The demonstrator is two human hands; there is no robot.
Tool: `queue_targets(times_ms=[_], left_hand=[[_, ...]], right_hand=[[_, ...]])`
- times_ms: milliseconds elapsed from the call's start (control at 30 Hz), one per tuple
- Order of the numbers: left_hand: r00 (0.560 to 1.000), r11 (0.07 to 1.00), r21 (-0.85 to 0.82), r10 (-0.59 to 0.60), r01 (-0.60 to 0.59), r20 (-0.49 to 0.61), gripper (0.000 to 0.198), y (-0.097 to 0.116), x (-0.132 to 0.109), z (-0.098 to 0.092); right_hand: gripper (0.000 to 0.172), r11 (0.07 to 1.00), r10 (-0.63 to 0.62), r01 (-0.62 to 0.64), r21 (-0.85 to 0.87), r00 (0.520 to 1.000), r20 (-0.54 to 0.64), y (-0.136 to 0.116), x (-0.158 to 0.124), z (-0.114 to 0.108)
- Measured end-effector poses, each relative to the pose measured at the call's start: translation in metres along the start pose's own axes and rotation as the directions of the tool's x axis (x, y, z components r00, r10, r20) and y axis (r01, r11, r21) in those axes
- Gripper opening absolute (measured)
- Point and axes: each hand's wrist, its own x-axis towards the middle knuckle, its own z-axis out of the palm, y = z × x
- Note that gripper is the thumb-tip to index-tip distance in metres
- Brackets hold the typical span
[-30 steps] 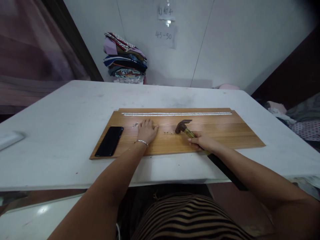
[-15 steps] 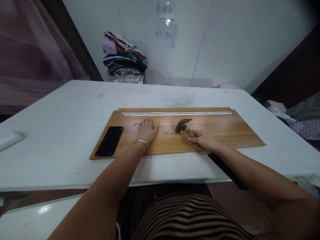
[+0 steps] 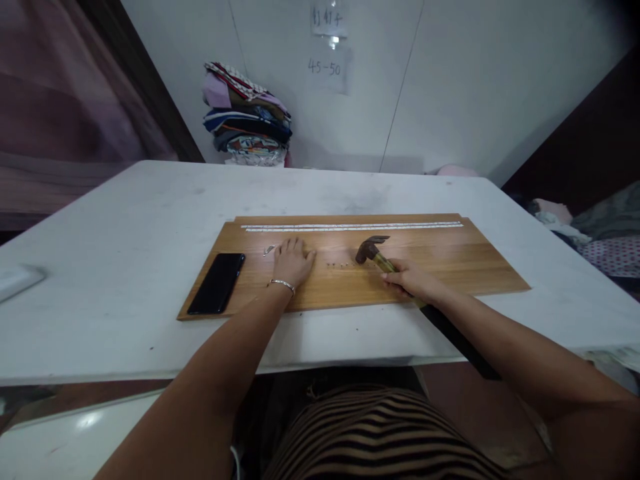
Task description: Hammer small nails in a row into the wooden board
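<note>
My right hand (image 3: 411, 280) is wrapped round the handle of a claw hammer (image 3: 369, 249), whose rusty head is over the middle of the wooden board (image 3: 465, 267). Whether the head touches the wood I cannot tell. A short row of small nails (image 3: 342, 265) stands in the board, just left of the hammer head. My left hand (image 3: 293, 261) lies flat on the wood, fingers stretched forward, with a bracelet on the wrist. Several loose nails (image 3: 269, 251) lie beside its fingertips on the left.
A black phone (image 3: 217, 283) rests on the board's left end. Two white measuring strips (image 3: 350, 227) run along its far side. The board lies on a white-covered table (image 3: 125, 267). Folded cloths (image 3: 249, 113) are stacked behind the table, against the wall.
The hammer and my right hand have shifted slightly to the right, uncovering more of the nail row. My left hand stays in place on the board.
</note>
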Motion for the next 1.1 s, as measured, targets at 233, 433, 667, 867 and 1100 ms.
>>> queue_targets(times_ms=[233, 433, 667, 867, 1100], left_hand=[[1.0, 1.0, -0.008, -0.003, 0.003, 0.006, 0.043, -0.002, 0.001, 0.002], [1.0, 1.0, -0.011, 0.004, -0.004, 0.001, 0.041, -0.003, 0.001, 0.003], [1.0, 1.0, -0.012, 0.008, -0.008, -0.007, 0.039, -0.001, 0.0, 0.0], [1.0, 1.0, -0.015, 0.007, -0.007, -0.013, 0.041, -0.002, 0.002, 0.002], [1.0, 1.0, -0.005, 0.008, -0.008, -0.004, 0.04, -0.003, 0.001, 0.001]], right_hand=[[0.018, 0.999, -0.003, 0.003, 0.037, 1.0, 0.002, 0.007, 0.003, 0.001], [0.02, 1.0, 0.0, 0.001, 0.027, 1.0, -0.016, 0.004, 0.0, -0.002], [0.022, 0.998, -0.043, 0.042, 0.05, 0.999, 0.019, 0.016, 0.005, 0.0], [0.018, 0.999, -0.006, 0.006, 0.047, 1.0, -0.004, 0.007, 0.002, -0.002], [0.019, 1.0, -0.009, 0.009, 0.025, 1.0, 0.007, 0.006, 0.004, 0.0]])
